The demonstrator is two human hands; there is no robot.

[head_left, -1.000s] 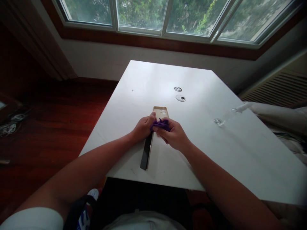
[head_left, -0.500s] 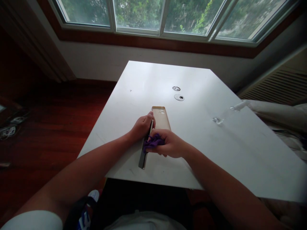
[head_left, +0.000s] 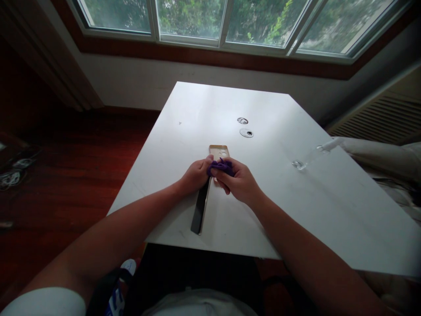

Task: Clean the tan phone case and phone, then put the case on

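A dark phone (head_left: 201, 208) is tilted on its long edge over the white table, its near end toward me. My left hand (head_left: 196, 174) grips the far end of the phone. Bunched in my right hand (head_left: 239, 177) is a purple cloth (head_left: 221, 167), pressed against the phone's upper edge near my left thumb. Behind my hands lies a beige phone case (head_left: 218, 150) with camera cut-outs, partly covered by my right hand and the cloth.
The white table (head_left: 204, 105) has two round fittings (head_left: 246, 132) beyond the case. A clear transparent object (head_left: 298, 165) lies on the right, near beige fabric (head_left: 378, 153) at the table's edge. Windows (head_left: 190, 19) stand behind.
My right hand has moved the purple cloth away from me along the phone's edge, up to my left hand. More of the phone's near part shows, and less of the case.
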